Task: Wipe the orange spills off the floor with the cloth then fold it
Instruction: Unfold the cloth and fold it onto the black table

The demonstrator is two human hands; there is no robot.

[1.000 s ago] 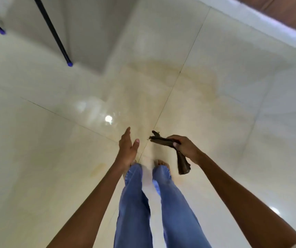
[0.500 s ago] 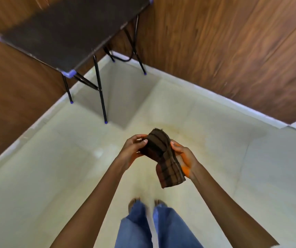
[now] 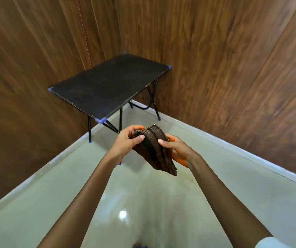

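Both hands are raised in front of the person, holding a brown checked cloth (image 3: 155,149) in the air above the floor (image 3: 36,203). The cloth is bunched into a thick folded wad with dark stripes running along it; its upper end sits between the two hands and its lower end hangs down and to the right, free of any support.

The left hand (image 3: 125,143) grips the upper left edge of the cloth, its fingers (image 3: 136,127) curled over the top and the thumb pressed on the near face, so the hand is closed on the fabric. The right hand (image 3: 176,149) holds the right side, thumb on the near face and the other fingers wrapped behind, also closed on the cloth. Orange staining shows on the fingertips and on the heel of the right hand, and on one fingertip of the left hand.

The floor is pale, glossy tile with a bright light reflection low in the middle; any orange residue on it may be too faint to make out at this angle. In the corner beyond the hands stands a small folding table with a black tabletop (image 3: 107,86), blue corner caps and thin black legs. Brown wood-grain wall panels (image 3: 233,68) rise on both sides, meeting behind the table.
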